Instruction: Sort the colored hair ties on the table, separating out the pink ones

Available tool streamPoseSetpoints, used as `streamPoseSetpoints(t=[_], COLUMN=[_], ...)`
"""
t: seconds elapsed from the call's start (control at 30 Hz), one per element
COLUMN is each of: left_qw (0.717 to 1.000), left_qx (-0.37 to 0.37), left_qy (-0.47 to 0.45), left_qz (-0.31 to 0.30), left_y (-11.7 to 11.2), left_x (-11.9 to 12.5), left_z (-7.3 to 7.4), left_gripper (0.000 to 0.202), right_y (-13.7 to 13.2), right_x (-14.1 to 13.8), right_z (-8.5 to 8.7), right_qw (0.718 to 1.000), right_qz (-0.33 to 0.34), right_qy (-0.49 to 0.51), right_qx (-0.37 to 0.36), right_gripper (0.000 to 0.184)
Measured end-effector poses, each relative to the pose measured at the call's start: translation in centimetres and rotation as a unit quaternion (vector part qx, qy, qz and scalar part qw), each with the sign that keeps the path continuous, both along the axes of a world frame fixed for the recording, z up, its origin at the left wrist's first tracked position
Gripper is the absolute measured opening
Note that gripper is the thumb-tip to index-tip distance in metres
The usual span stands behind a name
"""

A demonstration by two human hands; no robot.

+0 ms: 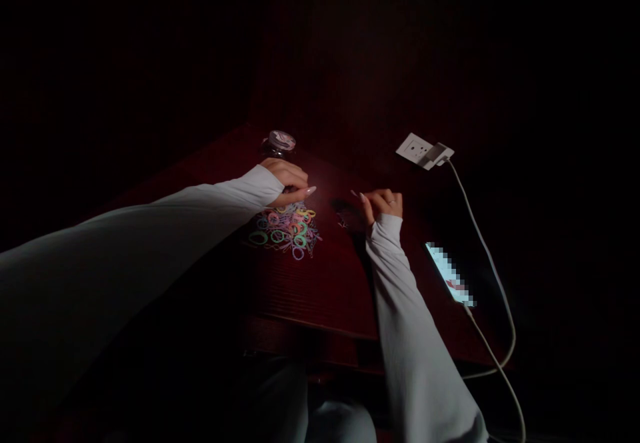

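My left hand hovers over the far edge of a loose pile of colourful hair ties, fingers curled and the thumb pointing right. Whatever may be in those fingers is hidden. Some ties in the pile are pink, green, yellow and purple rings; thinner strands are tangled among them. My right hand, with a ring on one finger, is closed in a pinch to the right of the pile. A thin pale tip shows at its fingertips, too small to name. Below and left of it lies a small dark cluster of thin pieces.
A round container with a patterned lid stands behind my left hand. On the right are a white socket plate with a plugged-in charger, a white cable and a lit phone. The dark red table ends near my lap.
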State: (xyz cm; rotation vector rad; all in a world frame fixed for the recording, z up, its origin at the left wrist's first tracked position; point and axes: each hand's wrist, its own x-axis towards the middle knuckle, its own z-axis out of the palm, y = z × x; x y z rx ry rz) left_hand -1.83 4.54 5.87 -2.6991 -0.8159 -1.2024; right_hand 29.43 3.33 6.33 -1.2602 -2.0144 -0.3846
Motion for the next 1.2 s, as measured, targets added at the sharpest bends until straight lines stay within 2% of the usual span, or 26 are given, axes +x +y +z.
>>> streamPoseSetpoints(t=[0.13, 0.23, 0.37, 0.53, 0.67, 0.8, 1.0, 1.1, 1.2], left_qw=[1.000, 1.000, 0.999, 0.999, 0.999, 0.999, 0.998, 0.998, 0.997], left_qx=[-0.003, -0.005, -0.016, -0.030, -0.038, -0.030, -0.035, -0.034, -0.029], left_qy=[0.008, 0.025, 0.035, 0.033, 0.030, 0.029, 0.034, 0.040, 0.054], left_qz=[-0.004, 0.006, 0.008, 0.015, 0.012, 0.014, 0.027, 0.039, 0.041], left_y=[0.2, 0.4, 0.4, 0.3, 0.3, 0.4, 0.8, 1.2, 1.3], left_x=[0.1, 0.1, -0.1, -0.1, -0.2, -0.2, -0.6, -1.2, -1.4], left_z=[-0.1, -0.2, -0.3, -0.1, -0.1, -0.2, -0.4, -0.4, -0.4], left_gripper=[0.054, 0.057, 0.057, 0.058, 0.058, 0.060, 0.058, 0.050, 0.038], right_y=[1.3, 2.0, 2.4, 2.2, 2.1, 2.1, 2.5, 2.2, 1.0], right_x=[3.3, 4.1, 3.9, 3.8, 4.0, 4.0, 4.0, 3.1, 1.2], right_z=[-1.1, -1.9, -2.5, -2.2, -2.2, -2.6, -2.5, -2.0, -1.5], right_qw=[0.998, 0.998, 0.998, 0.995, 0.995, 0.996, 0.998, 0.998, 0.999], right_qz=[-0.051, -0.053, -0.027, -0.016, -0.008, -0.003, -0.030, -0.041, -0.011], right_qy=[-0.023, -0.033, -0.038, -0.051, -0.047, -0.039, -0.016, 0.010, 0.014], right_qx=[-0.004, -0.019, -0.037, -0.088, -0.091, -0.074, -0.057, -0.042, -0.040], right_gripper=[0.040, 0.041, 0.040, 0.035, 0.031, 0.036, 0.051, 0.058, 0.061])
